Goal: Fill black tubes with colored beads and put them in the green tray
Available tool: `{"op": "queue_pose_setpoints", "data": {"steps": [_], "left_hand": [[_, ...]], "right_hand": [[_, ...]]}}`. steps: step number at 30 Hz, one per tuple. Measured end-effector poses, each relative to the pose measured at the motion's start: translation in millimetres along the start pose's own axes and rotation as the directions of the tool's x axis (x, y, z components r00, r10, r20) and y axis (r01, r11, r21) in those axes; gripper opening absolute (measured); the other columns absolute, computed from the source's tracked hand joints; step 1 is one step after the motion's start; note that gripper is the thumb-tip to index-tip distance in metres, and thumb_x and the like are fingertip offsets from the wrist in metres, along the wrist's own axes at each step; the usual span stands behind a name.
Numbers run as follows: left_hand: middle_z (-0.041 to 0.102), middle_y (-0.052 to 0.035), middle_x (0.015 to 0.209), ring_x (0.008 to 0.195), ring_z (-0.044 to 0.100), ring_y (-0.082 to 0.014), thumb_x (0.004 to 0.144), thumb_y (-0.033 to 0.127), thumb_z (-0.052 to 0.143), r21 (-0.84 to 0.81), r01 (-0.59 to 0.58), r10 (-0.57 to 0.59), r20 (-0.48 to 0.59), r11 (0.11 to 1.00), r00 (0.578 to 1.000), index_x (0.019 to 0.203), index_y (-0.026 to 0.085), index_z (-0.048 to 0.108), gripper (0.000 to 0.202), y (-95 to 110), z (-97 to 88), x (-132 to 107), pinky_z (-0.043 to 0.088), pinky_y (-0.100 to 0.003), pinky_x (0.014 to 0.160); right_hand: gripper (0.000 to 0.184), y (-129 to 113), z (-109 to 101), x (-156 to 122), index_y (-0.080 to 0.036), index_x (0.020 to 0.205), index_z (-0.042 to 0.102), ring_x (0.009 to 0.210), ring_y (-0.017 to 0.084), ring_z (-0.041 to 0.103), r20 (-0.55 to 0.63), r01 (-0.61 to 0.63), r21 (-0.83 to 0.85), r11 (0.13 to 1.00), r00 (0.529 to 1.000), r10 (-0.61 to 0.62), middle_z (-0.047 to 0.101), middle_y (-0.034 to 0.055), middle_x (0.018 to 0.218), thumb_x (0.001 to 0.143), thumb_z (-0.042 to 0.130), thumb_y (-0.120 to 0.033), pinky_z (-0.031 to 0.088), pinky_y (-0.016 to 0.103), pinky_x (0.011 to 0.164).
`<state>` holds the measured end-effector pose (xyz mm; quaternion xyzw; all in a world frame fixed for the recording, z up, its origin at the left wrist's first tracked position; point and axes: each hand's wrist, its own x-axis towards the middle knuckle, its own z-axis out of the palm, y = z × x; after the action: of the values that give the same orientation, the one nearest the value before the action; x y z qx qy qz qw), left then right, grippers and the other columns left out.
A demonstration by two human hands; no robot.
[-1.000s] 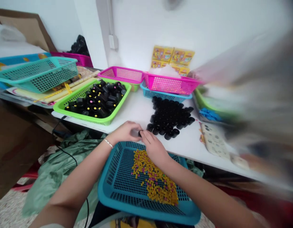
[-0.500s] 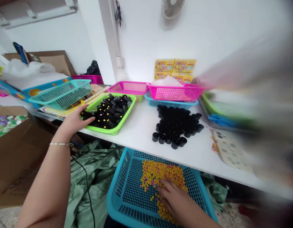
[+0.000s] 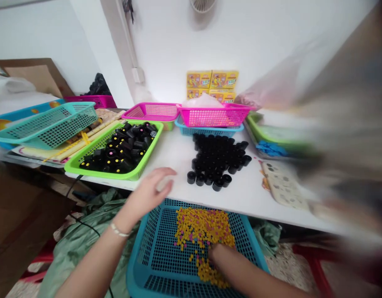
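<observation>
Over the front edge of the white table, my left hand (image 3: 153,188) is in the air, slightly blurred, with thumb and fingers apart and nothing between them. To its left a green basket (image 3: 133,174) holds black cylindrical pieces, some with a yellow or pink dot. Many black cylinders (image 3: 214,159) stand packed together on the table to its right. Below the table edge, my right hand (image 3: 220,252) dips into small yellow and pink pieces (image 3: 203,225) inside a blue basket (image 3: 135,265). Its fingers are hidden, so what they hold is not visible.
Pink baskets (image 3: 216,116) and yellow boxes (image 3: 212,82) are at the back. A teal basket (image 3: 48,126) lies on the left. Towards the right are a phone-shaped patterned case (image 3: 284,184) and a blurred co-worker (image 3: 349,136). A dark cable (image 3: 85,225) hangs beneath the table.
My left hand has left the green basket and moved right, past its corner. My right hand has turned down deeper into the small pieces. The view has shifted right.
</observation>
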<state>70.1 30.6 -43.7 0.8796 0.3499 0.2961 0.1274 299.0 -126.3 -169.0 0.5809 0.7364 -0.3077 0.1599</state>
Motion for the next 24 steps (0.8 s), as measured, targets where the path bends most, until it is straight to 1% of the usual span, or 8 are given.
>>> {"op": "queue_pose_setpoints", "data": {"steps": [2, 5, 9, 13, 15, 17, 19, 24], "left_hand": [[0.053, -0.0063, 0.131, 0.117, 0.051, -0.0210, 0.086, 0.034, 0.056, -0.129, 0.022, -0.009, 0.104, 0.991, 0.995, 0.129, 0.025, 0.045, 0.046, 7, 37.8, 12, 0.040, -0.039, 0.102], [0.058, -0.0088, 0.124, 0.101, 0.058, -0.0218, 0.080, 0.043, 0.062, -0.199, 0.149, -0.128, 0.113, 0.969, 0.985, 0.135, 0.022, 0.039, 0.063, -3, 73.5, 26, 0.046, -0.039, 0.092], [0.068, -0.0019, 0.092, 0.066, 0.056, -0.0146, 0.079, 0.047, 0.062, -0.233, 0.232, -0.190, 0.189, 0.945, 0.963, 0.122, 0.024, 0.055, 0.049, -15, 74.0, 30, 0.048, -0.030, 0.067], [0.067, -0.0004, 0.084, 0.066, 0.053, -0.0126, 0.075, 0.041, 0.068, -0.316, 0.150, -0.062, 0.271, 0.937, 0.961, 0.103, 0.021, 0.066, 0.034, -19, 56.2, 22, 0.043, -0.024, 0.060], [0.068, -0.0016, 0.085, 0.068, 0.054, -0.0130, 0.072, 0.039, 0.070, -0.347, 0.111, 0.000, 0.303, 0.931, 0.953, 0.103, 0.020, 0.067, 0.036, -22, 52.0, 19, 0.043, -0.024, 0.061], [0.069, -0.0024, 0.086, 0.070, 0.056, -0.0138, 0.071, 0.039, 0.071, -0.366, 0.075, 0.053, 0.328, 0.928, 0.943, 0.102, 0.020, 0.068, 0.036, -24, 51.4, 19, 0.044, -0.024, 0.064], [0.070, -0.0026, 0.086, 0.072, 0.058, -0.0146, 0.070, 0.040, 0.071, -0.373, 0.041, 0.091, 0.328, 0.927, 0.940, 0.100, 0.020, 0.069, 0.035, -26, 52.4, 20, 0.045, -0.026, 0.068], [0.070, -0.0012, 0.080, 0.070, 0.058, -0.0137, 0.071, 0.042, 0.071, -0.384, 0.000, 0.130, 0.314, 0.924, 0.940, 0.098, 0.021, 0.070, 0.034, -27, 53.2, 23, 0.045, -0.026, 0.068]], "right_hand": [[0.030, 3, 3, 6, -0.012, 0.087, 0.071, 0.081, 0.025, 0.068, 0.006, -0.003, -0.027, 1.000, 1.000, 0.003, 0.072, 0.0139, 0.088, 0.073, 0.048, 0.001, 0.049, 0.029, 0.068], [0.027, 6, -1, 6, -0.013, 0.084, 0.070, 0.076, 0.023, 0.067, -0.037, 0.048, -0.006, 0.999, 0.998, -0.049, 0.071, 0.0116, 0.088, 0.071, 0.051, 0.001, 0.047, 0.026, 0.063], [0.021, -1, -36, -11, -0.017, 0.076, 0.068, 0.072, 0.016, 0.064, -0.282, 0.273, 0.209, 0.939, 0.936, -0.209, 0.068, 0.0037, 0.079, 0.080, 0.050, -0.005, 0.047, 0.023, 0.064], [0.020, -17, -88, -17, -0.020, 0.092, 0.067, 0.085, 0.014, 0.062, -0.707, 0.491, 0.234, 0.839, 0.679, -0.199, 0.067, 0.0028, 0.091, 0.089, 0.049, -0.014, 0.050, 0.027, 0.079], [0.020, -25, -109, -10, -0.021, 0.097, 0.067, 0.089, 0.015, 0.062, -0.838, 0.503, 0.150, 0.851, 0.521, -0.160, 0.067, 0.0042, 0.096, 0.090, 0.049, -0.017, 0.051, 0.030, 0.084], [0.020, -31, -123, 2, -0.020, 0.098, 0.067, 0.089, 0.017, 0.062, -0.896, 0.484, 0.080, 0.872, 0.417, -0.149, 0.067, 0.0055, 0.096, 0.090, 0.050, -0.017, 0.052, 0.033, 0.084], [0.018, -36, -133, 13, -0.018, 0.093, 0.070, 0.084, 0.016, 0.064, -0.901, 0.469, 0.063, 0.881, 0.406, -0.151, 0.067, 0.0056, 0.093, 0.088, 0.052, -0.014, 0.053, 0.032, 0.079], [0.021, -37, -142, 22, -0.018, 0.082, 0.072, 0.075, 0.013, 0.065, -0.859, 0.458, 0.096, 0.884, 0.487, -0.159, 0.068, 0.0025, 0.085, 0.081, 0.057, -0.004, 0.055, 0.027, 0.073]]}}
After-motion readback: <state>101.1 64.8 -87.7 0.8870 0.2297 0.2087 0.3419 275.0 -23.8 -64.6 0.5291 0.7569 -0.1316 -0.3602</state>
